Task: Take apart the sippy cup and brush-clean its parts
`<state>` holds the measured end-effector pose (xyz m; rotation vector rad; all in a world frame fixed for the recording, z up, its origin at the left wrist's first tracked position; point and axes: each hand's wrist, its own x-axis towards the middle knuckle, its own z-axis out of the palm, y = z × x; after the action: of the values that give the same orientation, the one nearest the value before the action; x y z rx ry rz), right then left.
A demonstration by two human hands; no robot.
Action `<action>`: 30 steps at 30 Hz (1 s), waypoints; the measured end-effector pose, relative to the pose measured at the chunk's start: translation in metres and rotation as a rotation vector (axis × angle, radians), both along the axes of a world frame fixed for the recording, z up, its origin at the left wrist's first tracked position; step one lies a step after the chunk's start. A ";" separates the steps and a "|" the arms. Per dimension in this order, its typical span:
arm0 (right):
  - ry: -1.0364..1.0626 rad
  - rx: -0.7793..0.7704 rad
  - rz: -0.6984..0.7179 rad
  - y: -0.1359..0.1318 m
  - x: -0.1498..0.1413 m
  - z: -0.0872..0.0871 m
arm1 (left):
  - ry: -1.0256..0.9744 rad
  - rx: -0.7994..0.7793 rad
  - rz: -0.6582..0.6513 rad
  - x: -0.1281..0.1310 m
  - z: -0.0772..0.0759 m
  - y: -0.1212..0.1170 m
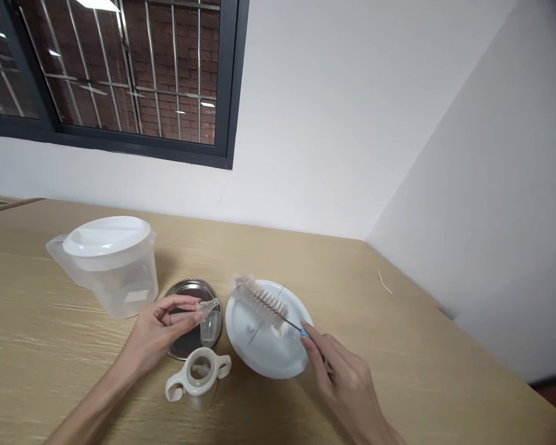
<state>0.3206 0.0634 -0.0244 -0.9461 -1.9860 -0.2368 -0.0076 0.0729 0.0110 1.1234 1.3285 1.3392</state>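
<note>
My left hand point(169, 321) pinches a small clear bottle nipple point(207, 305) by its wide end, above a round metal tray point(185, 353). A clear plastic cap point(209, 329) lies in that tray. In my right hand point(340, 374) is a bottle brush point(262, 301) with pale bristles and a blue handle. Its bristled head hangs tilted over a white bowl point(280, 369), pointing up and left. Inside the bowl are a thin clear rod point(256, 332) and a small pale piece point(279, 331). Closest to me stands a baby bottle with a white two-handled collar point(199, 389).
A translucent pitcher point(125, 290) with a white lid stands at the left. A thin pale string point(385, 283) lies on the wooden table point(398, 371) to the right. White walls and a barred window point(130, 74) rise behind the table.
</note>
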 end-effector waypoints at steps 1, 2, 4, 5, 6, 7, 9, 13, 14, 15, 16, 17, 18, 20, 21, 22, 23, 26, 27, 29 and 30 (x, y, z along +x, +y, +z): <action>0.021 -0.003 -0.006 0.000 0.001 0.000 | 0.010 -0.010 -0.013 0.000 -0.001 0.000; 0.041 -0.006 0.002 0.000 0.002 0.000 | 0.017 -0.019 -0.023 0.001 -0.001 0.000; 0.059 -0.013 0.047 -0.003 0.001 0.001 | 0.020 -0.029 -0.030 0.001 -0.002 0.000; 0.047 -0.012 0.073 -0.004 0.000 0.000 | 0.014 -0.030 -0.031 0.001 -0.002 0.000; 0.024 -0.009 0.091 -0.005 -0.001 0.000 | 0.009 -0.028 -0.026 0.002 -0.002 0.000; -0.003 -0.005 0.098 -0.005 -0.002 0.000 | 0.005 -0.024 -0.018 0.002 -0.001 -0.001; -0.034 -0.002 0.068 -0.003 -0.002 -0.002 | 0.004 -0.016 -0.003 0.002 0.000 -0.001; 0.000 0.006 -0.040 0.004 0.003 -0.003 | -0.073 -0.048 -0.031 0.000 0.000 -0.002; 0.017 0.005 -0.045 0.004 0.004 -0.003 | -0.133 -0.062 -0.051 0.000 -0.001 -0.003; 0.038 0.002 -0.039 0.004 0.005 -0.002 | -0.205 -0.075 -0.072 0.000 -0.002 -0.003; 0.060 -0.002 -0.026 0.002 0.004 -0.001 | -0.279 -0.086 -0.094 0.000 -0.003 -0.003; 0.079 -0.004 -0.008 0.000 0.003 0.000 | -0.346 -0.095 -0.109 0.001 -0.003 -0.004; 0.089 -0.004 0.013 -0.003 0.001 0.000 | -0.399 -0.103 -0.120 0.001 -0.004 -0.004; 0.086 -0.004 0.069 -0.006 -0.004 0.001 | -0.451 -0.117 -0.136 0.002 -0.004 -0.004; 0.075 -0.005 0.097 -0.007 -0.005 0.001 | -0.454 -0.121 -0.140 0.002 -0.004 -0.005; 0.063 -0.011 0.113 -0.007 -0.007 0.000 | -0.450 -0.122 -0.140 0.002 -0.004 -0.005; 0.055 -0.015 0.112 -0.007 -0.008 0.000 | -0.440 -0.122 -0.137 0.002 -0.004 -0.005; 0.054 -0.021 0.023 -0.002 -0.005 -0.001 | -0.406 -0.117 -0.135 0.000 -0.006 -0.005; 0.058 -0.023 -0.008 -0.001 -0.004 0.000 | -0.390 -0.111 -0.137 0.000 -0.006 -0.004; 0.080 -0.025 -0.033 0.000 -0.002 0.002 | -0.318 -0.089 -0.146 -0.001 -0.008 -0.003; 0.097 -0.023 -0.028 -0.001 -0.001 0.003 | -0.261 -0.070 -0.148 -0.001 -0.009 -0.002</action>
<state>0.3191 0.0625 -0.0213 -0.9830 -1.8919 -0.1806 -0.0089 0.0709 0.0024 0.9447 1.0737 1.2725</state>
